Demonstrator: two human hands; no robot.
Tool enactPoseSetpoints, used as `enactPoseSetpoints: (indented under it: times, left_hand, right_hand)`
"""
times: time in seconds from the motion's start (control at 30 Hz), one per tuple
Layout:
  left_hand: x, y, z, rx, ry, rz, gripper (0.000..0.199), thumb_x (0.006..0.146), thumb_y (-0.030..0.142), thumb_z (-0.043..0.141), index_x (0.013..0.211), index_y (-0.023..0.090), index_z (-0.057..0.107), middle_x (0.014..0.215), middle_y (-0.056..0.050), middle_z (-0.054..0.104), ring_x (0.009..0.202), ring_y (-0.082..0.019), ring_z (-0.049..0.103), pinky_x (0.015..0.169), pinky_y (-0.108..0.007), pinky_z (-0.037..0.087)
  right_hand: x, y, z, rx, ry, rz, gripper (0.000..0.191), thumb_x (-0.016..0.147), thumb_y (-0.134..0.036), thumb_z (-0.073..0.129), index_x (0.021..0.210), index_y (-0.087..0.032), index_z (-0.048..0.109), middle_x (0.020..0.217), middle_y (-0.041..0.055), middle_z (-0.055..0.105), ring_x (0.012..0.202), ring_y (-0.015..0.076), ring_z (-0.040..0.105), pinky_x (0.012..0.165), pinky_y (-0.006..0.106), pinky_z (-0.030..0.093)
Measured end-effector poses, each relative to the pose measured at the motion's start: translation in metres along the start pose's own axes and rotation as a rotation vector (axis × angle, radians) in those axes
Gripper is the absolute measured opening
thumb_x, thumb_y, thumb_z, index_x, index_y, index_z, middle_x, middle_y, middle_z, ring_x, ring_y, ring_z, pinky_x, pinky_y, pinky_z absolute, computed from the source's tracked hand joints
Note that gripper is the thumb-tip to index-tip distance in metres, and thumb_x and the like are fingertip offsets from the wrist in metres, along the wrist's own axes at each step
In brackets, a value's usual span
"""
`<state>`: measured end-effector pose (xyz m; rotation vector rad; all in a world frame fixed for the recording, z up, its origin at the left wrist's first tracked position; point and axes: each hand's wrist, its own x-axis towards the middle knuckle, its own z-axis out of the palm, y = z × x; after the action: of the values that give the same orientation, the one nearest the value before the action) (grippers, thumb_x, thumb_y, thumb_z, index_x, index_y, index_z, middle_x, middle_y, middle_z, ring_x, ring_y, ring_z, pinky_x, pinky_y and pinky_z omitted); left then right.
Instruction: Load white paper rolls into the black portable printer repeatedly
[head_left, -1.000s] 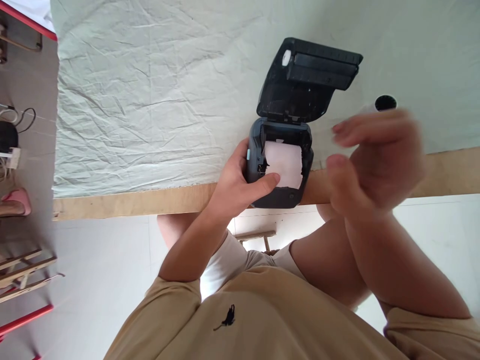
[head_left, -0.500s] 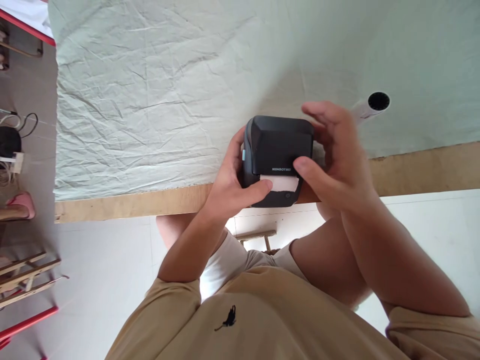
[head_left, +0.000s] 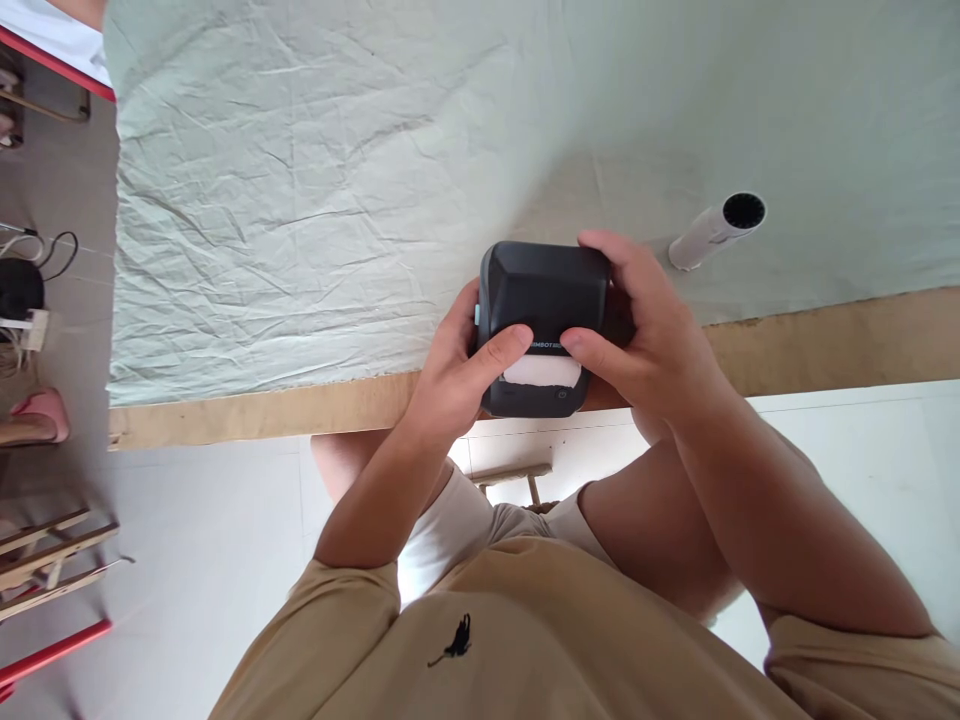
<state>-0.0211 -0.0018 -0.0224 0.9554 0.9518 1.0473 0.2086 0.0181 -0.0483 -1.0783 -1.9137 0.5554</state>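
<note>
Left hand (head_left: 466, 367) and right hand (head_left: 654, 342) curl snugly round the label printer (head_left: 546, 318), where even thumb pressure on its lid (head_left: 547, 283) should keep the paper strip (head_left: 541, 371) straight.

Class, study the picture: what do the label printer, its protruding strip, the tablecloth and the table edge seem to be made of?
Label printer: probably plastic, matte black; smooth moulded curves.
Strip: likely paper, matte white; thin, with an uneven edge.
Tablecloth: fabric, dull pale green; creased.
Table edge: apparently wood, tan; though perhaps just wood-look board.
</note>
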Motion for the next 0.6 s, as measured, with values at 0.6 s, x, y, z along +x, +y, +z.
enactPoseSetpoints:
  times: [0.6]
  left_hand:
    - [0.007,-0.002,0.009,-0.135,0.112,0.002,0.053,0.107,0.077,0.070,0.090,0.027,0.074,0.095,-0.005,0.084,0.126,-0.035,0.087,0.100,-0.049,0.077]
  right_hand:
    - [0.002,-0.018,-0.013,0.018,0.043,-0.085,0.065,0.095,-0.033,0.080,0.156,-0.037,0.059,0.103,0.0004,0.069,0.089,0.0237,0.072,0.079,0.042,0.069]
